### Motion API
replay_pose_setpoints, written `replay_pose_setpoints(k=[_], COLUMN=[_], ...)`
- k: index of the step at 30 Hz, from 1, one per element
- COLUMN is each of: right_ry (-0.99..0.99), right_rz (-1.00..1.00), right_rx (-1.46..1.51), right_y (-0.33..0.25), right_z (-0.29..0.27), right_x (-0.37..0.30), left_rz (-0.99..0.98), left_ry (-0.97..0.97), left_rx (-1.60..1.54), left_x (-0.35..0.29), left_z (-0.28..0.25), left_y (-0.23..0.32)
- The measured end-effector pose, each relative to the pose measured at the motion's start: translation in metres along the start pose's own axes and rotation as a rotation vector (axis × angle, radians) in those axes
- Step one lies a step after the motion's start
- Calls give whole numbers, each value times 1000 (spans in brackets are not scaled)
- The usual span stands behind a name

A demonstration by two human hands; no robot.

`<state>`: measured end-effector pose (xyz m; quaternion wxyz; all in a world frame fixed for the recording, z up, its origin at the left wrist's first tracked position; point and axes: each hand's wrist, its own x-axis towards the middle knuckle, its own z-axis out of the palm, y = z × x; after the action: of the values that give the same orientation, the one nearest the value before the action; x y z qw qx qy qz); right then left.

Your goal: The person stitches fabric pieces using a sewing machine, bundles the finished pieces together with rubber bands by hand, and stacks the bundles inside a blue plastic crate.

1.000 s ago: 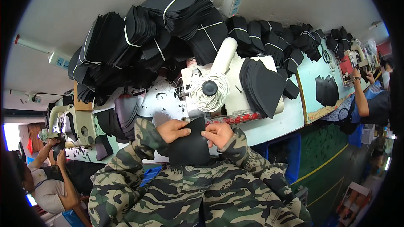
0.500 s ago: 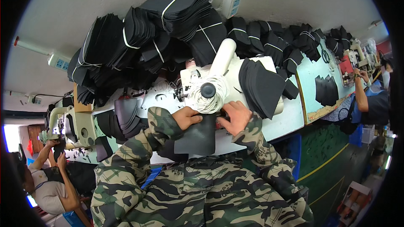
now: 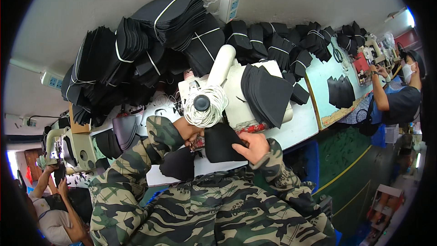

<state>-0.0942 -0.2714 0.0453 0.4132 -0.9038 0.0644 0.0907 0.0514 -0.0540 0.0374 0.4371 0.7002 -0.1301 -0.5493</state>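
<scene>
A matte black sheet piece (image 3: 224, 143) lies in front of the white sewing machine (image 3: 232, 94). My right hand (image 3: 255, 147) grips its right edge, thumb on top and the other fingers partly hidden. Close to the machine's working end, my left hand (image 3: 185, 130) is closed with curled fingers at the sheet's left side; what it pinches cannot be made out. A coil of white cord (image 3: 205, 111) with a black knob at its middle sits over the machine and hides part of it. Another black piece (image 3: 176, 164) rests on the table edge below my left hand.
Fanned black pieces (image 3: 266, 93) lie on the machine's right side. Tied black bundles (image 3: 170, 20) pile against the wall. Dark curved pieces (image 3: 124, 132) lie to the left. People work at machines on both sides. A blue bin (image 3: 302, 164) stands below the table.
The view has shifted to the right. My right hand has moved from the sheet's far edge to its right edge. The sheet has turned; my left hand's fingers have curled in.
</scene>
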Motion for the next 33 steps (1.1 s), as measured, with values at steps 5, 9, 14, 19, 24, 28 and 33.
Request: replay_pose_setpoints(k=[5,9,14,19,24,28,33], right_ry=[464,704,467,154,-208,-218,-155], right_rz=[-100,-283,-277,-284,-53,144,-92], right_rx=[75,-360,-279,129,227,603,199], right_y=[-26,-14,-11,-24,-8,-11,-14], right_z=[-65,-83,-16,51,64,75,59], right_x=[-17,8,2,-8,-13,1,20], left_rz=[181,2,21,-22,42,218,110], left_ry=[732,239,392,410,-198,-52,80], left_rx=[1106,1303,1107,1011,254,259,114], left_x=[-2,-40,-46,-49,-69,-48,-33], left_z=[-20,30,48,40,7,4,-2], left_y=[-99,-160,-170,-175,-82,-48,-58])
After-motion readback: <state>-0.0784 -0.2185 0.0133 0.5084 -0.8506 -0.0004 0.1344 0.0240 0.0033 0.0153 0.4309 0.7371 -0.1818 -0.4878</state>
